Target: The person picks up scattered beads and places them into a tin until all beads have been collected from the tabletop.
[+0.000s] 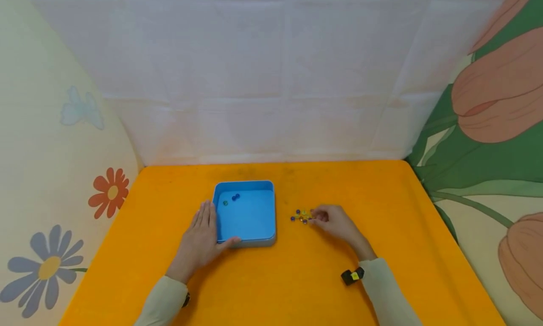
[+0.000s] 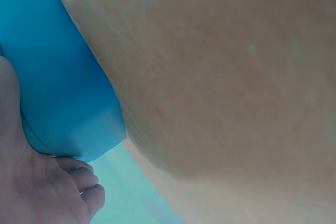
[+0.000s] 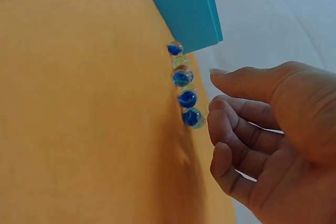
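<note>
My left hand [image 1: 198, 245] rests against the left side of a blue square box [image 1: 248, 222]. Its fingers lie straight along the wall, and the thumb reaches across the near corner. Inside the box, toward the far left, sit two dark blue marbles [image 1: 234, 198] and a greenish one [image 1: 226, 203]. To the right of the box, several glass marbles [image 1: 305, 221] lie in a loose cluster on the table. My right hand [image 1: 335, 222] hovers at the cluster's right edge, fingers loosely bent. In the right wrist view, thumb and forefinger are apart beside the blue-swirled marbles [image 3: 187, 98], with nothing between them.
An orange tabletop [image 1: 275, 283] lies under everything. A white sheet [image 1: 263, 80] hangs behind its far edge. Flower-printed panels stand at the left [image 1: 42, 151] and right [image 1: 488, 198]. A dark wrist strap [image 1: 352, 275] is on the right wrist.
</note>
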{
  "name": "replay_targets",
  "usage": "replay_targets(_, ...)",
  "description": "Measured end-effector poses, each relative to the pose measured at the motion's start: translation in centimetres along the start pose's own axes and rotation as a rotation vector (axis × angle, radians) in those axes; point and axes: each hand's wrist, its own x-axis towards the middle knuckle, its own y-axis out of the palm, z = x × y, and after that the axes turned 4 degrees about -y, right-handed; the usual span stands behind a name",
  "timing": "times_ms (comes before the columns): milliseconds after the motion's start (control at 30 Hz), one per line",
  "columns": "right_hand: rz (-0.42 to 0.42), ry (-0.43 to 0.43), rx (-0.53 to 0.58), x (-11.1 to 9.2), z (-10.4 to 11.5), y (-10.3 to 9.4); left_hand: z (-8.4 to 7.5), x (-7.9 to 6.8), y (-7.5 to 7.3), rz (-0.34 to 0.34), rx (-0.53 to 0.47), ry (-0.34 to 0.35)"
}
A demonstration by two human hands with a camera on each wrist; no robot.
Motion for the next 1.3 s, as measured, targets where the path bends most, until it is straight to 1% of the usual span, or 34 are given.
replay_targets(167,-0.009,0.037,-0.019,-0.7,-0.9,0.1,0.0,0.1,0.1,0.001,-0.011,-0.003)
replay_targets(367,-0.016,0.068,-0.042,-1.0,-1.2,0.0,0.1,0.1,0.2,-0.007,-0.004,0.004)
replay_targets(767,-0.002,0.075,-0.087,-0.6,-1.2,0.3,0.2,0.1,0.2,-0.005,-0.009,0.006)
replay_targets(1133,-0.01,0.108,-0.097,-0.3,-0.6,0.5,0.1,0.0,0.0,-0.006,-0.022,0.006)
replay_targets(1300,-0.017,0.116,-0.095,-0.2,-0.6,0.6,0.2,0.2,0.1,0.013,-0.022,-0.003)
